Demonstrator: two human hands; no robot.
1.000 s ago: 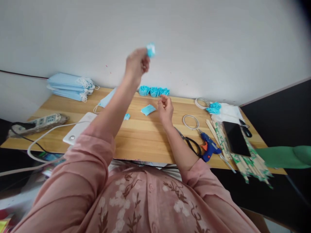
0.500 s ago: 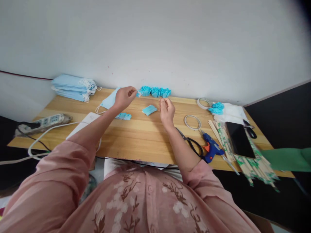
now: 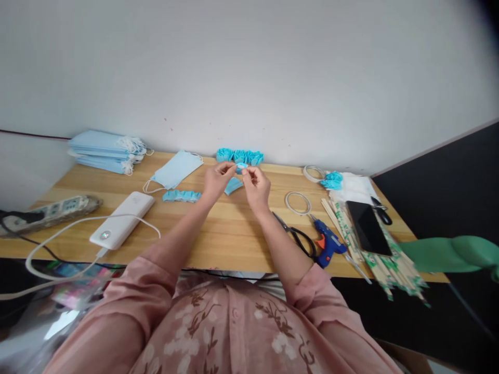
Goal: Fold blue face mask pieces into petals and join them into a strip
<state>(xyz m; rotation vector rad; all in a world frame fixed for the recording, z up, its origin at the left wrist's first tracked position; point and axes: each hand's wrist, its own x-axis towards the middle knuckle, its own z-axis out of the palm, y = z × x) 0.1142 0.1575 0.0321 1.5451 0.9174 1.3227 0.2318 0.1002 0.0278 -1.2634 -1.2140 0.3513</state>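
Observation:
My left hand and my right hand meet above the middle of the wooden table. Both pinch a small blue folded fabric piece between their fingertips. Just below them lies another blue folded piece. A pleated blue strip rests to the left of my left hand. A row of blue fabric rosettes sits against the wall behind my hands. A single blue face mask lies flat at the back left.
A stack of face masks stands at the far left. A white power bank with cable and a power strip lie left. Scissors, a blue glue gun, tape rings, a phone and chopstick packets lie right.
My left hand came down from high against the wall with the blue piece and moved right to meet my right hand. The camera view shifted slightly.

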